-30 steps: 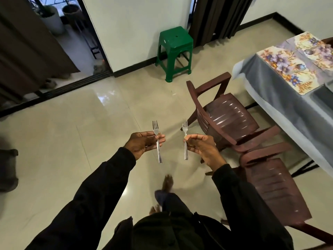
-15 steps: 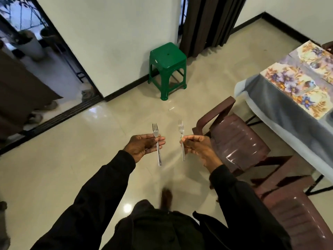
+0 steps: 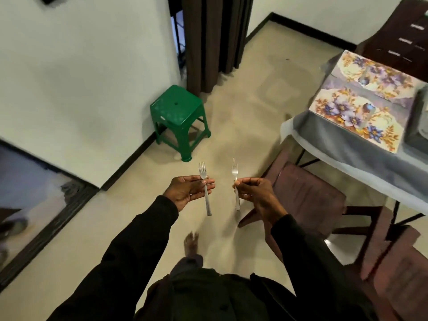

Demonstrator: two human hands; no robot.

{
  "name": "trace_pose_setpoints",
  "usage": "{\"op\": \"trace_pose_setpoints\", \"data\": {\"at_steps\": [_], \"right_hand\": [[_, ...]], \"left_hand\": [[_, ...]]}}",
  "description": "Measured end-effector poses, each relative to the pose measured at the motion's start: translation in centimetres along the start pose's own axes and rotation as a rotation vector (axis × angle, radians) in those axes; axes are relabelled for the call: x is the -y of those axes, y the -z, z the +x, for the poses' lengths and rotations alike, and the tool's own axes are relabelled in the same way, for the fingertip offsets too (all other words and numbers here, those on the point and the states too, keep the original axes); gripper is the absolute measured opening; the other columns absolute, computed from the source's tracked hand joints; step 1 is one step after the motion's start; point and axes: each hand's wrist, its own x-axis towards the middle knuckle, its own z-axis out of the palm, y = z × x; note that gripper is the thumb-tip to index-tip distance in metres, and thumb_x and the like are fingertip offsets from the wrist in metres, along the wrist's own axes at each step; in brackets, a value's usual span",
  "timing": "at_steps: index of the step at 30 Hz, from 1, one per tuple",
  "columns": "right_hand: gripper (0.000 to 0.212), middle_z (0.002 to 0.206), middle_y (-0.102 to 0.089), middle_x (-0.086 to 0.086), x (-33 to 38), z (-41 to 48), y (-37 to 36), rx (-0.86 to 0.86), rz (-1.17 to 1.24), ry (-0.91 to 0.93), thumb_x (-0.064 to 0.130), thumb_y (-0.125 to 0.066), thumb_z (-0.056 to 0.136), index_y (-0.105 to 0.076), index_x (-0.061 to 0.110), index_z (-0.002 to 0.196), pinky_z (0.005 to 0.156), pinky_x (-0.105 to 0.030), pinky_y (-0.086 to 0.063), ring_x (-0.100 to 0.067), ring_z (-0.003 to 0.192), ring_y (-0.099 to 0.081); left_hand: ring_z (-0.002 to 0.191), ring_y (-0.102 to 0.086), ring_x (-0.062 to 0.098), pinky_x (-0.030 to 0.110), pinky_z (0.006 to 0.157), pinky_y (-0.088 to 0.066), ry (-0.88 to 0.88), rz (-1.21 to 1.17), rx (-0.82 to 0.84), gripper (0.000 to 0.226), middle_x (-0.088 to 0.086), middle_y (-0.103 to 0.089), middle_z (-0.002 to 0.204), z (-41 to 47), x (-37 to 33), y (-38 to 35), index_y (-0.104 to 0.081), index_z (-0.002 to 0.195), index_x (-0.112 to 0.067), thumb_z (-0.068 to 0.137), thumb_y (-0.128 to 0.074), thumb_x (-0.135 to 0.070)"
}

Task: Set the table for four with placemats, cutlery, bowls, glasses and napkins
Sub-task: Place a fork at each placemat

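My left hand (image 3: 187, 189) pinches a steel fork (image 3: 205, 191) between thumb and fingers, tines pointing away from me. My right hand (image 3: 254, 189) grips a second fork (image 3: 235, 181) upright in curled fingers. Both hands are held out over the floor in front of me. At the right stands the table with a grey cloth (image 3: 335, 140). Two floral placemats lie on it side by side, the near one (image 3: 354, 117) and the far one (image 3: 375, 75).
A green plastic stool (image 3: 179, 119) stands by the white wall ahead. Dark brown plastic chairs (image 3: 308, 195) sit beside the table at my right. A dark curtain (image 3: 213, 40) hangs at a doorway. A dark object (image 3: 419, 117) lies at the table's right edge.
I have walked forward and turned right. The stool, table and placemats have come closer and the left doorway has slid out of view. Both hands keep their forks.
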Motion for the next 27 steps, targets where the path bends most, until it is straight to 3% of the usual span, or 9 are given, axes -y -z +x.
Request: {"op": "trace_pose_setpoints", "data": {"at_steps": [11,18,24,27], "right_hand": [[0.016,0.096,-0.077,-0.017,6.8,9.6,-1.2,-0.23,0.152,0.052,0.009,-0.076,0.089,-0.075,-0.001,0.101,0.072,-0.028,-0.06,-0.024,0.086,-0.075],[0.015,0.097,-0.077,-0.017,10.7,16.4,3.2,-0.325,0.246,0.074,0.01,-0.077,0.088,-0.076,0.0,0.1,0.077,-0.032,-0.06,-0.023,0.086,-0.075],[0.02,0.08,-0.076,-0.011,14.9,22.5,7.9,-0.408,0.287,0.049,0.005,-0.077,0.087,-0.073,-0.008,0.102,0.058,-0.024,-0.055,-0.014,0.063,-0.07],[0.014,0.074,-0.075,-0.007,17.7,25.3,10.2,-0.471,0.31,0.06,0.003,-0.077,0.086,-0.074,-0.006,0.097,0.058,-0.022,-0.055,-0.014,0.064,-0.069]], "left_hand": [[0.111,-0.07,0.037,0.038,0.085,-0.062,0.134,0.178,0.167,0.036,0.025,-0.07,0.121,13.7,-13.0,-2.9,-0.056,0.128,0.013,0.093,-0.061,0.008],[0.111,-0.07,0.037,0.04,0.09,-0.06,0.186,0.277,0.25,0.035,0.025,-0.069,0.122,23.6,-18.2,-8.9,-0.058,0.124,0.009,0.09,-0.063,0.01],[0.111,-0.07,0.038,0.039,0.087,-0.061,0.257,0.319,0.273,0.036,0.026,-0.07,0.119,31.2,-21.8,-15.1,-0.057,0.124,0.01,0.088,-0.064,0.012],[0.108,-0.071,0.039,0.04,0.084,-0.062,0.261,0.354,0.289,0.031,0.028,-0.07,0.118,34.9,-23.6,-18.9,-0.058,0.119,0.01,0.089,-0.063,0.014]]}}
